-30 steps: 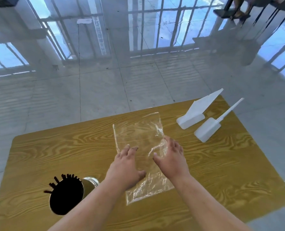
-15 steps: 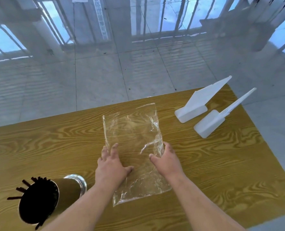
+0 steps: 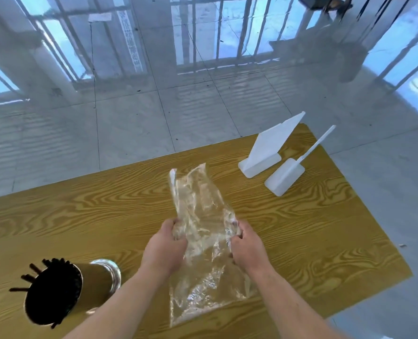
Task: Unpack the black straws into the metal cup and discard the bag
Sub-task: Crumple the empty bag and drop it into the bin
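Observation:
The clear plastic bag (image 3: 198, 204) is empty and crumpled, with its middle gathered up between my hands above the wooden table (image 3: 80, 211). My left hand (image 3: 165, 245) pinches its left edge and my right hand (image 3: 246, 245) grips its right edge. The bag's far end sticks up and its near end trails on the table. The metal cup (image 3: 97, 282) stands at the near left, packed with black straws (image 3: 51, 292) whose tips poke past the rim.
Two white plastic scoops lie at the table's far right: a wide one (image 3: 266, 152) and a narrower long-handled one (image 3: 286, 177). Glossy tiled floor (image 3: 203, 99) surrounds the table. The table's right edge runs close behind the scoops.
Both hands went from lying flat on the spread bag to closing on its sides and bunching it upward. The bag is now narrower and crumpled. The view shifted slightly.

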